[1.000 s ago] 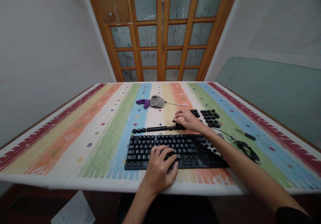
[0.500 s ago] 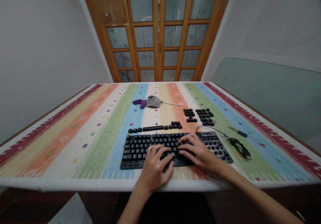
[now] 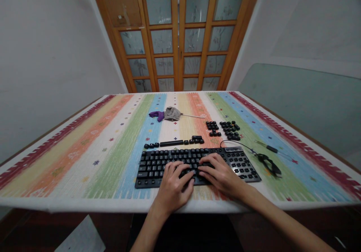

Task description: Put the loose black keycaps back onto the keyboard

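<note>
A black computer keyboard (image 3: pixel 152 163) lies near the table's front edge, with keycaps on its main part. On its right-hand block the key posts (image 3: pixel 244 167) look bare. My left hand (image 3: pixel 175 184) rests over the lower middle of the keys, fingers apart and holding nothing visible. To its right, my right hand (image 3: pixel 221 175) is spread on the keys, fingertips pointing left; the keys beneath both hands are hidden. Just behind the keyboard, a loose space bar (image 3: pixel 171 143) lies in a row with small keycaps (image 3: pixel 151 145) and a wider keycap (image 3: pixel 196 137).
Loose keycap groups (image 3: pixel 212 127) (image 3: pixel 229 129) lie behind the keyboard's right side. A coiled cable (image 3: pixel 266 163) and a screwdriver (image 3: pixel 272 149) are at the right. Farther back lie a grey cloth (image 3: pixel 172 113), a purple cloth (image 3: pixel 157 115) and a thin rod (image 3: pixel 194 116). A striped cloth (image 3: pixel 113 150) covers the table.
My right hand has shifted slightly left and down, its fingers a little more gathered. My left hand stays over nearly the same keys. The view has tilted very slightly.
</note>
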Demonstrator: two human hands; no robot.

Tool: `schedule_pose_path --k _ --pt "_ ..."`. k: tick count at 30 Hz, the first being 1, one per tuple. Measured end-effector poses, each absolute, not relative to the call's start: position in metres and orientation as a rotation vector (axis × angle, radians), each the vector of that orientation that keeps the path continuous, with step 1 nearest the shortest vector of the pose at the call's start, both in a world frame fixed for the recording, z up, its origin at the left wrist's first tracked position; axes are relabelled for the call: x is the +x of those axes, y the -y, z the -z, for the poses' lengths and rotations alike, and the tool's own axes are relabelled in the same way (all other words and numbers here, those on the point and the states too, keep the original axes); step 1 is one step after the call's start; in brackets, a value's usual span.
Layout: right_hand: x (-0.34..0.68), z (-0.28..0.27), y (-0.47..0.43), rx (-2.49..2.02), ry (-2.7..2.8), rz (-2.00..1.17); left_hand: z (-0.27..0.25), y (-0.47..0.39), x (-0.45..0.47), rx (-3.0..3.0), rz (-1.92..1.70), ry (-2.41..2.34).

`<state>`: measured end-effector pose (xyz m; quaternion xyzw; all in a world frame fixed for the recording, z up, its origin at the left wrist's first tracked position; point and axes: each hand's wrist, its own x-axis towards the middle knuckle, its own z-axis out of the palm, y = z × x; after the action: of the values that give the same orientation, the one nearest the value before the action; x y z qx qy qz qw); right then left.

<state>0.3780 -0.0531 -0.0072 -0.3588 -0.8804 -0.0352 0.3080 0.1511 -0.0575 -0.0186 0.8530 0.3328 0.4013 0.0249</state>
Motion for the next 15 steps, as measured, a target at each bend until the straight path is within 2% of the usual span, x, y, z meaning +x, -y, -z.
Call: schedule_pose_path --k 15 --pt "0.372 0.0007 0.0588 -0.947 2.382 0.243 0.0154 0.0552 0.1555 2.608 -1.236 -1.046"
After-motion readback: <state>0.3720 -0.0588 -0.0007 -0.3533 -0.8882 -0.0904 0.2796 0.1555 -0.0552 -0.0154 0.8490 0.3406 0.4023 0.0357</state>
